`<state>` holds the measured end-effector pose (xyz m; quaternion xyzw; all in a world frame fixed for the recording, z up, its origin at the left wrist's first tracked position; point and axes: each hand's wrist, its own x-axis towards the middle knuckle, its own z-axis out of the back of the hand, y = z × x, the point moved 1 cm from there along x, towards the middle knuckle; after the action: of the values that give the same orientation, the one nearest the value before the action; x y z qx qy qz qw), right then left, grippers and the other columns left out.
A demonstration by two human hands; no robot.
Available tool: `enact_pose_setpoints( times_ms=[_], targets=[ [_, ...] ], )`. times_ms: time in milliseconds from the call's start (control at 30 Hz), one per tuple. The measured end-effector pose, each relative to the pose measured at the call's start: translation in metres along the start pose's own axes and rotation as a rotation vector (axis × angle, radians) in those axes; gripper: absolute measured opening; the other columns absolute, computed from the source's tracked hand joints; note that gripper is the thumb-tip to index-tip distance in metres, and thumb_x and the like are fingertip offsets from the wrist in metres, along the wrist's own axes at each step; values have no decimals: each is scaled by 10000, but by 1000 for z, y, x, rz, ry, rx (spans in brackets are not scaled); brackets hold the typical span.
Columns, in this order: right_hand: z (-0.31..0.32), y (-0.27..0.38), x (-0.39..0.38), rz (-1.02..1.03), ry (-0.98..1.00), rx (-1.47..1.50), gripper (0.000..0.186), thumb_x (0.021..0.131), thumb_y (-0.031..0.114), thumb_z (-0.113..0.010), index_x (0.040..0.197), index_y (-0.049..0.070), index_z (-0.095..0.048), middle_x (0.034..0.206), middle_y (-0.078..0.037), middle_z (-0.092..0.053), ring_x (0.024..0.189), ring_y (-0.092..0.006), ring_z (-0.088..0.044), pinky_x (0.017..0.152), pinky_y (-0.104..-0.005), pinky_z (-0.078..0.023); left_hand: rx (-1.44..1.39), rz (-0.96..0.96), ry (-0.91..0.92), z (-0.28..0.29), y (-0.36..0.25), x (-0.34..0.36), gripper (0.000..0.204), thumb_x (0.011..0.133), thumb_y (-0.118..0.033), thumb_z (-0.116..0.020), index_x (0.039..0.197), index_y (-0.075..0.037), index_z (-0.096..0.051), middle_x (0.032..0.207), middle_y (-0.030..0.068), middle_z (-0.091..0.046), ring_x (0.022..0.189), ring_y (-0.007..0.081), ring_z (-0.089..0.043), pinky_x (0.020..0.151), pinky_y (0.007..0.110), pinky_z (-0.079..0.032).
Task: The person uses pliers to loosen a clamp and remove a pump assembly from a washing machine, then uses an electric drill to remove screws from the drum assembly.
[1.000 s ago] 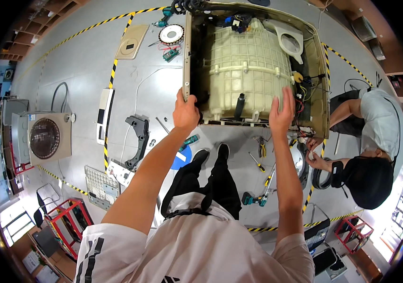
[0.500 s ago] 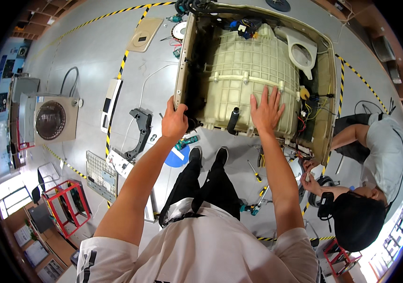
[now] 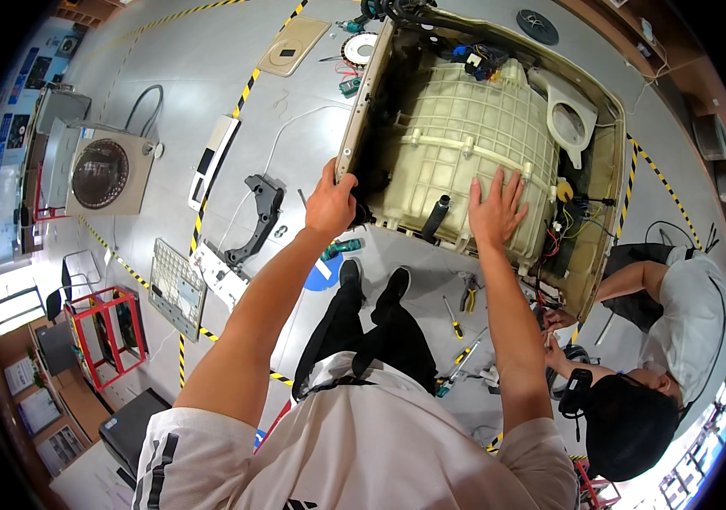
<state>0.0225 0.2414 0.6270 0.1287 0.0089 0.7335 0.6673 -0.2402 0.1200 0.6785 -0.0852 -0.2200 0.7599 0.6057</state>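
Observation:
In front of me lies an opened washing machine cabinet (image 3: 361, 110) with a large cream plastic tub (image 3: 482, 115) inside. My left hand (image 3: 331, 204) is closed around the near left corner of the cabinet's metal edge. On the ribbed tub, near its front side, my right hand (image 3: 497, 208) rests flat with fingers spread. A black corrugated hose (image 3: 436, 218) sticks out between my hands. Coloured wires (image 3: 562, 229) run along the tub's right side. At the cabinet's near right corner a co-worker's hands (image 3: 556, 331) are busy with something too small to make out.
The co-worker (image 3: 686, 314) crouches at the right. Pliers (image 3: 468, 291), a screwdriver (image 3: 453, 318) and a cordless tool (image 3: 341, 248) lie on the floor near my feet. A black bracket (image 3: 259, 217) and a perforated panel (image 3: 177, 289) lie left. Another washing machine (image 3: 108, 174) stands farther left.
My view has turned a little, so the cabinet appears farther right and slightly rotated. Both my hands keep their places on the cabinet edge and the tub.

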Motion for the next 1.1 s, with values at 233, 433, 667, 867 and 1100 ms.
enact_pose_setpoints(
  times_ms=[233, 433, 667, 867, 1100],
  targets=[
    [1, 0, 0, -2, 3, 10, 593, 868, 488, -464, 1351, 157, -372, 1445, -141, -261, 1341, -296, -230, 1041, -557, -169, 6, 29, -2, -1, -2, -1, 240, 694, -2, -562, 898, -127, -535, 1232, 180, -432, 800, 398, -585, 629, 458, -502],
    [1, 0, 1, 5, -10, 10, 588, 867, 489, -465, 1340, 149, -387, 1440, -142, -270, 1340, -296, -234, 1034, -563, -179, 26, 20, -21, -4, 0, -1, 232, 698, -9, -568, 894, -130, -538, 1221, 173, -441, 794, 394, -589, 627, 454, -503],
    [-2, 0, 0, 15, -29, 8, 589, 862, 487, -473, 1334, 143, -397, 1432, -149, -285, 1330, -301, -253, 1024, -576, -189, 48, 111, 74, 0, -2, -1, 260, 684, -21, -599, 913, -127, -539, 1261, 148, -409, 929, 357, -566, 696, 446, -509],
    [-3, -6, 1, 7, -25, 7, 590, 861, 491, -469, 1333, 143, -401, 1431, -152, -287, 1327, -309, -257, 1024, -579, -189, 55, 94, 54, -7, -4, -1, 255, 685, -23, -597, 910, -127, -540, 1237, 151, -425, 918, 356, -568, 697, 450, -508],
    [-1, 3, -1, 2, 38, -23, 599, 874, 505, -435, 1347, 140, -386, 1454, -138, -246, 1350, -298, -213, 1042, -561, -167, 51, 100, 7, -5, 2, -4, 252, 701, -62, -582, 935, -151, -554, 1228, 156, -439, 889, 369, -580, 713, 444, -506]
  ],
)
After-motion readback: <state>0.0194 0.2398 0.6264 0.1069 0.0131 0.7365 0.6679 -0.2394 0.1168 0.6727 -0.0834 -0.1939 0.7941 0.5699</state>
